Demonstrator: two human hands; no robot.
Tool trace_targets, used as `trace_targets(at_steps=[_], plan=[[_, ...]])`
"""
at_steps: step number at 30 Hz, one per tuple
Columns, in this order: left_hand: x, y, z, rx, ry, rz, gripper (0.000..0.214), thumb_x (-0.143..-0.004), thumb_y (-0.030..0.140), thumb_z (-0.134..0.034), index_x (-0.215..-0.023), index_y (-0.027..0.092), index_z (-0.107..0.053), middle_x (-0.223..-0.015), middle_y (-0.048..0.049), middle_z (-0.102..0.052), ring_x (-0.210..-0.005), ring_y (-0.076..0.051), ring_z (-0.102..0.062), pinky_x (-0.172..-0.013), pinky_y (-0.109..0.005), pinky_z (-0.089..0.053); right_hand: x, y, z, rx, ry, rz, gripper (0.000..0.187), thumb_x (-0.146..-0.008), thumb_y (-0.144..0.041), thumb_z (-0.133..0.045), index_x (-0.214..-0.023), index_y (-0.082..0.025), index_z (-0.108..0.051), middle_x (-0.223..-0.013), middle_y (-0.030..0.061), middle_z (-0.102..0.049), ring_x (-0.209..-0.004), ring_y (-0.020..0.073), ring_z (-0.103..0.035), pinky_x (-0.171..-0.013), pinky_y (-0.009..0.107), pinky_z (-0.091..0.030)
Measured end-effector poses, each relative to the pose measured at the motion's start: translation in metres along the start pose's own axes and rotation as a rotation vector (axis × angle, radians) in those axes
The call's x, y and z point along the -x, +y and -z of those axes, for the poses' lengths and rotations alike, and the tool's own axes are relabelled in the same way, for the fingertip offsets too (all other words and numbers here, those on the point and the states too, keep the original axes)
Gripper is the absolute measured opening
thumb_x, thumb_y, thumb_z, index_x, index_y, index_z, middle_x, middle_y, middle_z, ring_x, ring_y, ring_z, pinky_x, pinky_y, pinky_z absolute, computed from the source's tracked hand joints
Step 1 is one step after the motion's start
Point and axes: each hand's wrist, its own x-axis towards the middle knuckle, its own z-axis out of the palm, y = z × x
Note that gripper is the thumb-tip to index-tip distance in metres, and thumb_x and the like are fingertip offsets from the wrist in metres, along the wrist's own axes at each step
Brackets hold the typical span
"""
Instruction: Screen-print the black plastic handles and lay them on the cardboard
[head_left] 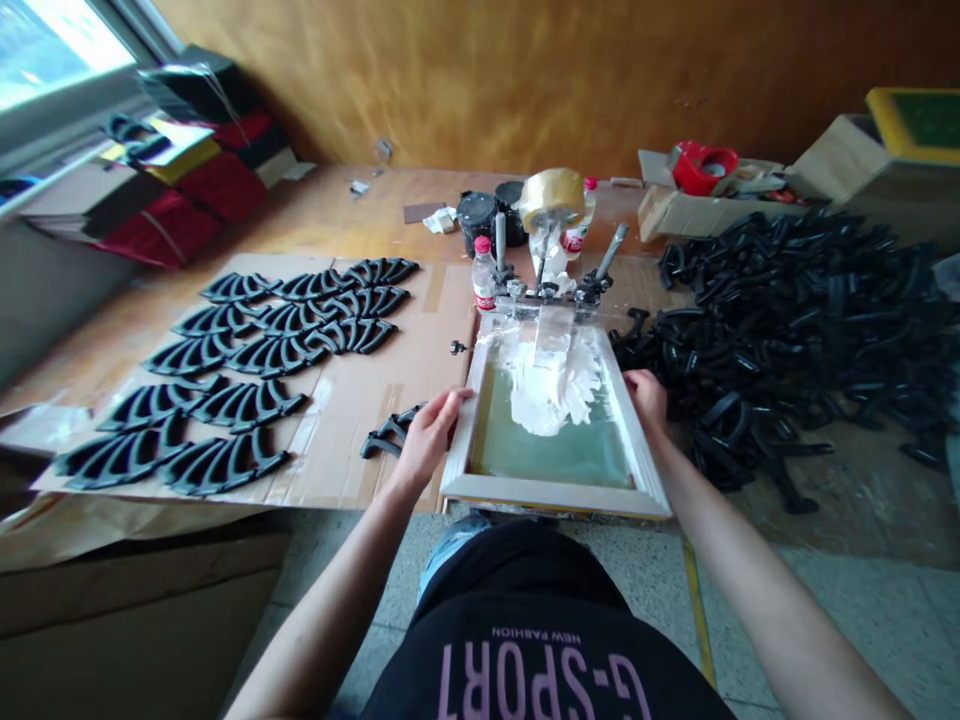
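Observation:
A silk-screen frame (559, 490) with pale metal edges and a greenish mesh lies in front of me, hinged to a clamp stand (547, 295) at its far end. White paste (551, 395) is spread over the upper part of the mesh, under a squeegee (553, 335). At the frame's left edge is my left hand (429, 432), its fingers closed and pointing inward. Just left of it, a few curved black plastic handles (386, 437) lie on cardboard. By the right edge my right hand (648, 397) has curled fingers, partly hidden; what either hand grips is unclear.
Rows of black handles (247, 400) cover the cardboard at left. A large heap of them (795, 310) is piled at right. Behind the stand are bottles (483, 275), black tubs (478, 215) and a tape roll (553, 195). An open carton (679, 215) stands back right.

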Motion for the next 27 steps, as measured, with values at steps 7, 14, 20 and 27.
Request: trace_targets(at_steps=[7, 14, 20, 27], plan=[[-0.012, -0.082, -0.012, -0.072, -0.047, 0.137, 0.073, -0.081, 0.048, -0.061, -0.146, 0.023, -0.040, -0.071, 0.0028, -0.058, -0.052, -0.009, -0.046, -0.047, -0.020, -0.034, -0.059, -0.065, 0.007, -0.076, 0.074, 0.180, 0.047, -0.081, -0.026, -0.067, -0.125, -0.015, -0.055, -0.125, 0.0156, -0.054, -0.115, 0.0293, -0.051, -0.096, 0.041, -0.043], [-0.016, -0.092, -0.009, -0.084, -0.059, 0.155, 0.070, -0.081, 0.054, -0.059, -0.141, 0.020, -0.046, -0.075, 0.0004, -0.063, -0.055, -0.010, -0.050, -0.049, -0.020, -0.036, 0.000, -0.075, 0.005, 0.019, -0.243, 0.653, 0.021, -0.083, -0.006, -0.051, -0.093, -0.018, -0.065, -0.092, 0.0058, -0.067, -0.090, 0.0196, -0.060, -0.076, 0.028, -0.044], [-0.012, -0.088, -0.013, -0.053, -0.032, 0.156, 0.068, -0.081, 0.052, -0.059, -0.138, 0.016, -0.048, -0.078, -0.0020, -0.065, -0.059, -0.012, -0.054, -0.052, -0.021, -0.038, 0.007, -0.067, 0.002, -0.064, -0.125, 0.637, 0.019, -0.082, -0.009, -0.056, -0.092, -0.020, -0.068, -0.090, 0.0028, -0.069, -0.085, 0.0185, -0.062, -0.071, 0.027, -0.045], [-0.010, -0.079, -0.013, -0.025, -0.034, 0.173, 0.068, -0.081, 0.050, -0.061, -0.138, 0.016, -0.047, -0.080, -0.0026, -0.066, -0.062, -0.013, -0.057, -0.053, -0.022, -0.040, 0.020, -0.070, -0.009, -0.138, -0.075, 0.678, 0.021, -0.085, -0.014, -0.059, -0.102, -0.022, -0.069, -0.097, 0.0027, -0.071, -0.086, 0.0172, -0.065, -0.072, 0.026, -0.048]])
